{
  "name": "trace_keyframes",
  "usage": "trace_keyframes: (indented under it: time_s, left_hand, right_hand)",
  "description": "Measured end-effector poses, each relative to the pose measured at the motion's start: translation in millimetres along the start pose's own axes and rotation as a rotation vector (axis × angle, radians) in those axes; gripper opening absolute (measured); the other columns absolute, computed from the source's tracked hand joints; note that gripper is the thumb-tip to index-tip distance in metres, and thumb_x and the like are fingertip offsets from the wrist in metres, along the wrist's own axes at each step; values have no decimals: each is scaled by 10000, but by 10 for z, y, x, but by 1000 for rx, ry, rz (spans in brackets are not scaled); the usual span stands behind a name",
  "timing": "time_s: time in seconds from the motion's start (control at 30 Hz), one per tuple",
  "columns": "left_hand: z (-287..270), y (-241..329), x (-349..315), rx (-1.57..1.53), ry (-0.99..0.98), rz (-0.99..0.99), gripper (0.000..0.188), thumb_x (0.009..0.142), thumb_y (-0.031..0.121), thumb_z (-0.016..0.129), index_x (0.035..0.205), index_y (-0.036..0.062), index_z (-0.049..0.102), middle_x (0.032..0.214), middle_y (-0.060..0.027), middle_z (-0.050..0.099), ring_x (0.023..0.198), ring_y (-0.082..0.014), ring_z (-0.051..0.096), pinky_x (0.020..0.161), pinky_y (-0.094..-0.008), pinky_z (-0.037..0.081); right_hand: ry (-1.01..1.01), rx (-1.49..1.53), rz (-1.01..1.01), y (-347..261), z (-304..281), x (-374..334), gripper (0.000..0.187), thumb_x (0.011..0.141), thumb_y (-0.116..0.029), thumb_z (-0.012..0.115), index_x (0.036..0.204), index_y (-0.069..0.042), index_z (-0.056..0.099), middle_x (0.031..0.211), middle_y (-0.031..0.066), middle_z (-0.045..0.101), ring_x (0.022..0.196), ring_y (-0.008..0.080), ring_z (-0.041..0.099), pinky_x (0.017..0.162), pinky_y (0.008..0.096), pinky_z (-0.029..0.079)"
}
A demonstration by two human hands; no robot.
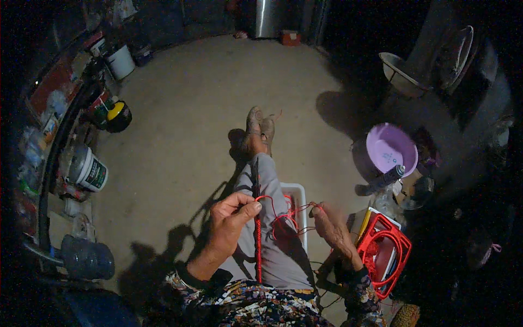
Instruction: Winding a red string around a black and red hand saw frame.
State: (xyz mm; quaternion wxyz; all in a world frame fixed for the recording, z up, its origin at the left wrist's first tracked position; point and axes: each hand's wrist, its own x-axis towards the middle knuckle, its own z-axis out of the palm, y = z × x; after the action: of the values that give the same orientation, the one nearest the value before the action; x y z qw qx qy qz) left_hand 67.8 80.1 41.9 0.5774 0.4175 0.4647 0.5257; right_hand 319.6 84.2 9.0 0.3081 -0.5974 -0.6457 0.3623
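My left hand [226, 220] is closed over my lap, with thumb and forefinger pinching a red cord [259, 245]. Below that pinch the cord looks thick and braided, running straight down toward my waist. Thin loose strands loop from its top across to my right hand [333, 231]. The right hand is slightly blurred, its fingertips closed on the strands. Behind the loops, beside my legs, stands a white plastic bin [297, 188] with more red cord inside. My grey-trousered legs [267, 174] stretch forward, feet together.
On my right are a red plastic basket [407, 248], a purple basin [414, 158] and a dark spray can [393, 174]. A metal basin [406, 82] stands farther off. Along the left are a white bucket [92, 173], a clear water jug [90, 259] and a yellow-topped black container [117, 115].
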Motion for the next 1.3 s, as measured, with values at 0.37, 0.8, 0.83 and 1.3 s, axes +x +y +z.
trace_keyframes:
  time_s: [0.37,0.8,0.83,1.3]
  left_hand:
    - [-160,-30,93,-333,-29,-146,137,859,170,596,887,36,588,807,-50,626,774,-107,559,747,-253,410]
    - [-208,-322,57,-161,48,-50,141,839,129,630,915,21,579,882,-36,626,783,-83,555,721,-238,428]
    - [-205,-301,54,-141,37,-33,143,835,120,637,914,16,578,879,-31,623,780,-75,547,719,-233,429]
    - [-344,-361,99,-206,37,-89,205,719,7,651,914,-14,592,822,-47,625,731,-114,579,707,-229,457]
  right_hand:
    - [-106,179,105,-50,16,151,280,957,-254,458,930,10,549,717,40,525,654,125,462,584,275,399]
    - [-474,-111,-494,-542,526,365,190,935,-202,472,993,-42,555,676,198,563,608,369,560,549,448,422]
    - [-471,-146,-539,-556,538,401,181,925,-187,479,1025,-57,555,715,220,593,642,406,584,554,473,436]
    - [-353,-503,-716,-520,709,585,126,780,-59,528,899,-39,565,595,197,564,526,381,563,459,479,396]
